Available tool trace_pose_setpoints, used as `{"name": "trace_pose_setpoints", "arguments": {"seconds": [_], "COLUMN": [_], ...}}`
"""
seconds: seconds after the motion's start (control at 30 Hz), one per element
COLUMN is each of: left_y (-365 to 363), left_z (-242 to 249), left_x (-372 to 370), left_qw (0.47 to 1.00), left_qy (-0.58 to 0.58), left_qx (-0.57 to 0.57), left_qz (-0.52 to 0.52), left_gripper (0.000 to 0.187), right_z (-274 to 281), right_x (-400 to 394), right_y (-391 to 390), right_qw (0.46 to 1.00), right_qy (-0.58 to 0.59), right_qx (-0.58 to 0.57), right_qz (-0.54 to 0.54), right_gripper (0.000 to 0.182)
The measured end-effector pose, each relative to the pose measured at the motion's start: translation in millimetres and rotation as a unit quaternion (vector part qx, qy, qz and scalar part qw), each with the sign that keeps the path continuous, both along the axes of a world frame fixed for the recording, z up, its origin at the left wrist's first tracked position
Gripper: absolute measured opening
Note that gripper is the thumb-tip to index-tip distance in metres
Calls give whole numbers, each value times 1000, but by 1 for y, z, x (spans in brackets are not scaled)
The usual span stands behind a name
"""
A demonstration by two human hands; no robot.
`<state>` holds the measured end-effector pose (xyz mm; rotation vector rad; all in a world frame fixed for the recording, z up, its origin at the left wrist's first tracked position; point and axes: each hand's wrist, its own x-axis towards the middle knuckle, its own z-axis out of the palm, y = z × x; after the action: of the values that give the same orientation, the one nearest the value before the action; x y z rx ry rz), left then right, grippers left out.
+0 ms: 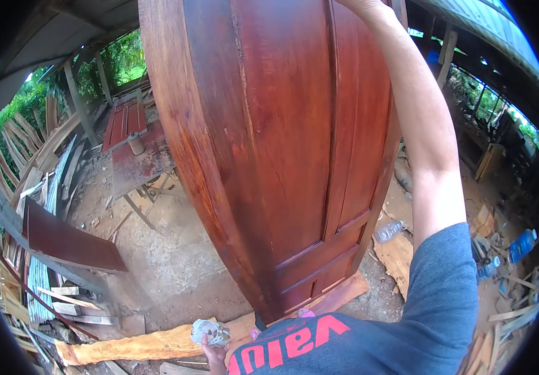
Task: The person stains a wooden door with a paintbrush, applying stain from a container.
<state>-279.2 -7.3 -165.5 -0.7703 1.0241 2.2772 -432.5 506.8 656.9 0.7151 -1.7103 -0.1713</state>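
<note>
A tall reddish-brown panelled wooden door [288,125] stands upright in front of me, its lower end by a wooden board [338,297]. At the bottom, left of the door's foot, my left hand [214,353] has its fingers wrapped round a small, pale, stained plastic container [210,332]. My right arm reaches up along the door's right side. Only the wrist end of my right hand [360,5] shows at the top edge, near the door's upper part; its fingers are out of frame.
A worktable [138,165] at the left bears a reddish panel and a can [136,144]. A dark board [72,237] leans at the lower left near stacked planks. Right of the door lie a clear bottle [388,231], a blue bottle [523,246] and scrap wood.
</note>
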Motion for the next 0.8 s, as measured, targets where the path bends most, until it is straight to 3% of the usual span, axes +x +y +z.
{"name": "trace_pose_setpoints", "arguments": {"seconds": [0.1,0.27,0.4,0.5,0.57,0.6,0.67,0.77,0.8], "left_y": [1,1,-27,-37,-38,-39,-37,-29,-24], "left_z": [-8,7,-23,-16,-11,-10,-7,-7,-6], "left_x": [12,35,41,30,17,10,-3,-18,-20], "left_qw": [1000,999,997,997,996,995,993,993,993], "left_qy": [-14,-20,-78,-60,-62,-66,-68,-73,-74], "left_qx": [10,-25,-15,-27,-45,-57,-61,-44,-46], "left_qz": [-11,-4,-14,-42,-48,-53,-72,-87,-84], "left_gripper": [68,71,71,70,70,70,70,72,73], "right_z": [-38,-206,-357,-408,-404,-390,-353,-300,-304], "right_x": [8,72,136,172,176,170,155,131,131], "right_y": [-14,-28,-30,-34,-24,-11,14,37,34], "right_qw": [999,992,960,870,879,913,964,959,958], "right_qy": [-27,-73,-276,-482,-465,-395,-253,1,-2], "right_qx": [-21,99,36,97,103,96,-53,-240,-239], "right_qz": [-23,-19,25,17,9,-11,-58,-154,-157], "right_gripper": [30,29,30,36,35,34,31,16,16]}}
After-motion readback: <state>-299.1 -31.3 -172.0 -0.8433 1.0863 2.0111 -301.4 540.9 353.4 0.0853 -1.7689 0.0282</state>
